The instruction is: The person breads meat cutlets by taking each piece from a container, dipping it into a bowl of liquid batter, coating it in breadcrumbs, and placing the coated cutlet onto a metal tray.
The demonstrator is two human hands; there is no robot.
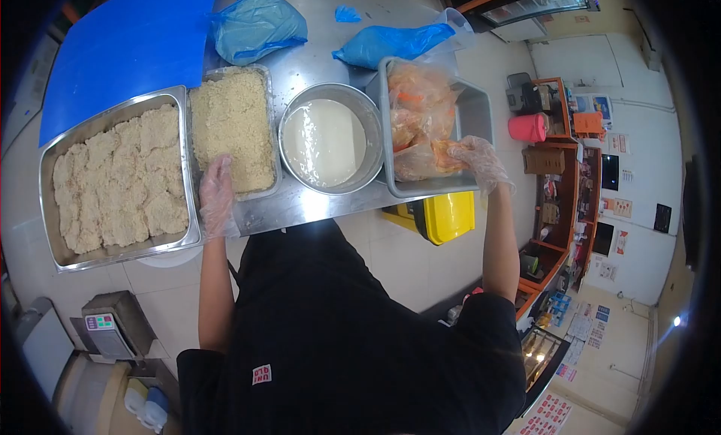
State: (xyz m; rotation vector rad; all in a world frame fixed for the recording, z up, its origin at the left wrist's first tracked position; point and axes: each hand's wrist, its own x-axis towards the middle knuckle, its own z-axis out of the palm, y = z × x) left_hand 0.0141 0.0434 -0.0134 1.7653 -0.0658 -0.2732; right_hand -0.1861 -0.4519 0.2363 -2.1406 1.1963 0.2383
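Observation:
My right hand, in a clear plastic glove, grips an orange marinated piece of meat inside the grey tub. Beside it in that tub lies a clear plastic bag with more orange meat. My left hand, also gloved, rests with fingers stretched out at the near left edge of a tray of pale crumbs. Between the two hands stands a round metal pot of white batter. Left of the crumbs, a deep metal tray holds crumb-coated pieces.
Behind the containers lie a tied blue-green bag and another blue bag on the steel table. A blue board covers the far left. Below the table's edge is a yellow bin; a scale stands lower left.

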